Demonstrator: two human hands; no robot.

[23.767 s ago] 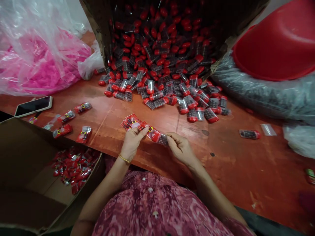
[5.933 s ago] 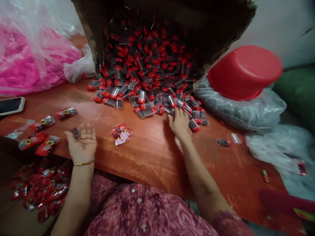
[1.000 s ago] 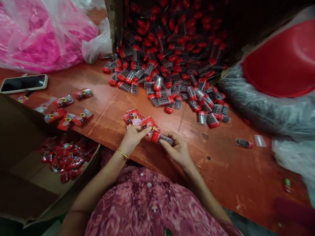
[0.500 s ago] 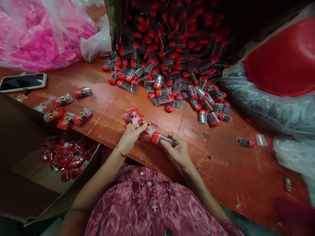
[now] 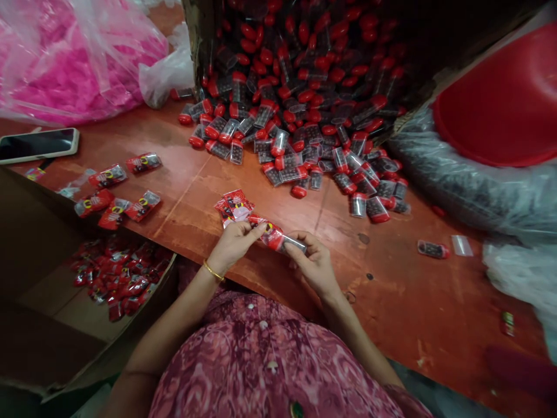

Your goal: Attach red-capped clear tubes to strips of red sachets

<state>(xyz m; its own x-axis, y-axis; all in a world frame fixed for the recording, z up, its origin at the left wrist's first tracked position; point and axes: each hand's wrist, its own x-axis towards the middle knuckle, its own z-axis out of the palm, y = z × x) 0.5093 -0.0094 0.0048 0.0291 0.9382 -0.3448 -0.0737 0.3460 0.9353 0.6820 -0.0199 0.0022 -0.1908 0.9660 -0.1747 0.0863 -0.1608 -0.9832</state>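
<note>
Near the table's front edge, my left hand (image 5: 235, 244) pinches a red printed wrapper (image 5: 264, 227). My right hand (image 5: 311, 258) grips a clear tube (image 5: 292, 241) with dark contents. The tube's red-capped end meets the wrapper and seems to be partly inside its right end. Several flat red wrappers (image 5: 235, 203) lie just beyond my left hand. Farther back is a large heap of red-capped tubes (image 5: 300, 157), spilling from a dark box. Several wrapped packs (image 5: 141, 206) rest on the table at the left.
A cardboard box (image 5: 82, 325) with wrapped packs stands below the table's left edge. A phone (image 5: 39, 145) and a bag of pink pieces (image 5: 87, 75) are at the left. At the right are a red basin (image 5: 500, 104), plastic bags and a single tube (image 5: 433, 249).
The wrapper and the tube, apart before, have come together. The tube's red end, bare earlier, now appears covered by the printed wrapper. Both hands have stayed nearly in place.
</note>
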